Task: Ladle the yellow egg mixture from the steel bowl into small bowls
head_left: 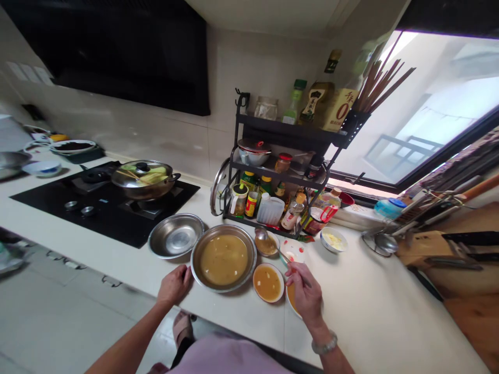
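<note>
Right hand [306, 294], spoon [262, 235] — “0” label [342, 110]

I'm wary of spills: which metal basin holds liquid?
The right-hand basin, with brownish liquid inside; the left-hand basin, nearer the cooktop, shows bare metal.

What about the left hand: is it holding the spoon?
No, the right hand holds the spoon, while the left hand is curled beside the large metal bowl.

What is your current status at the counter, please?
Left hand closed loosely beside soup-filled metal bowl. Right hand gripping metal spoon, its head at small brown-filled bowl. Right hand partly blocks view of another bowl.
</note>
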A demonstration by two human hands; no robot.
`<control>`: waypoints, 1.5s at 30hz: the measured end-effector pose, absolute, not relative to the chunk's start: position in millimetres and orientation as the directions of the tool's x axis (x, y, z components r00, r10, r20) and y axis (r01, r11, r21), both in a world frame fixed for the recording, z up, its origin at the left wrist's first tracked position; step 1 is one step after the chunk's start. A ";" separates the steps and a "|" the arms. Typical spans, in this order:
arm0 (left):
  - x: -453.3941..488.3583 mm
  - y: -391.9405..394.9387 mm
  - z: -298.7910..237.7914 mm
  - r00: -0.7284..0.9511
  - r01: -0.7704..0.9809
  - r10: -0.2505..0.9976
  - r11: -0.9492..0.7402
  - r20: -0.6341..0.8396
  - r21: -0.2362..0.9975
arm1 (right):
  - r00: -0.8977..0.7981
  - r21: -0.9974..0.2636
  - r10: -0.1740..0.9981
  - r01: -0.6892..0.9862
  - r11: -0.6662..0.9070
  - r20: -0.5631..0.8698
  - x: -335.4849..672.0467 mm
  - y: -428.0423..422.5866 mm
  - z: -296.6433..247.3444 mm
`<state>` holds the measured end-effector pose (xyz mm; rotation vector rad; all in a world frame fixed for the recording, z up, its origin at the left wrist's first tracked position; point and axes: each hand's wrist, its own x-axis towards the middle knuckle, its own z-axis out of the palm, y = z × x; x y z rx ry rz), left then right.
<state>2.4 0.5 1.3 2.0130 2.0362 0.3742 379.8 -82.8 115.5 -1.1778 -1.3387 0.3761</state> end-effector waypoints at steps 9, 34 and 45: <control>1.4 1.9 -1.2 -0.015 0.941 1.000 0.010 0.011 0.339 | 0.196 -0.908 0.910 0.294 0.300 0.364 332.1 -71.1 73.8; -0.8 2.0 -7.2 0.007 0.942 1.000 -0.013 0.019 0.334 | 0.541 -0.945 0.837 -0.310 0.102 -0.087 350.7 -73.0 119.0; -0.3 2.0 -5.0 -0.006 0.935 1.000 -0.005 0.029 0.355 | 0.682 -0.980 0.724 -0.053 0.193 0.105 394.4 -62.9 118.7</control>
